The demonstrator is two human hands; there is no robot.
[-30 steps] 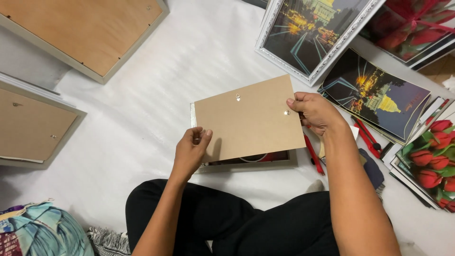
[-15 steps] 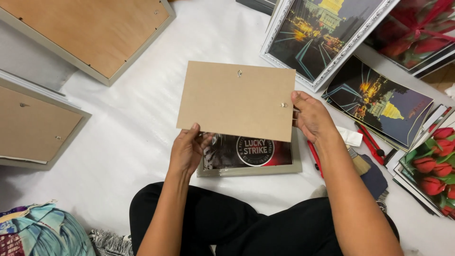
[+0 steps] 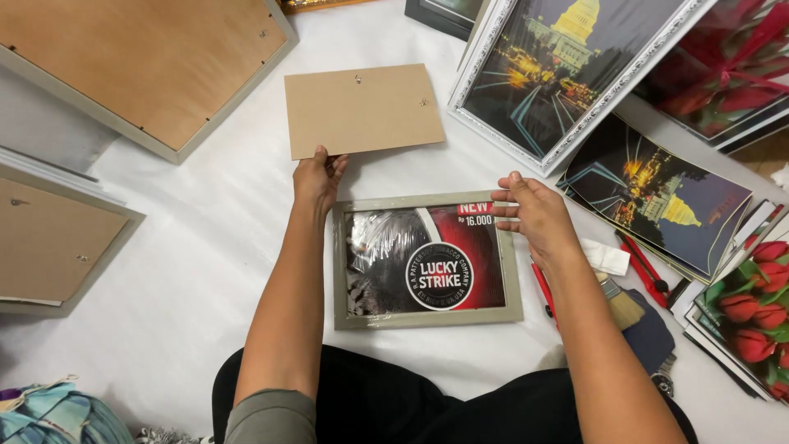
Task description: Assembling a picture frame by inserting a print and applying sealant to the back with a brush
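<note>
Backing removed: the left hand (image 3: 316, 177) pinches the brown rectangular fibreboard backing panel (image 3: 362, 111) lying just beyond it, while the open right hand (image 3: 534, 215) steadies the small grey rectangular picture frame (image 3: 427, 316), its red-and-black printed sheet (image 3: 427, 261) exposed.

Backing board (image 3: 362, 109): plain tan-brown. Small frame (image 3: 426, 261): grey-green border; insert black, red, white with round black-and-white emblem. Floor sheet (image 3: 205, 247): white. Large frame (image 3: 559, 70): ornate white-silver edge, night city print in yellow and blue. Tulip print (image 3: 752, 308): red blooms, green leaves. Pliers (image 3: 645, 265): red handles.
</note>
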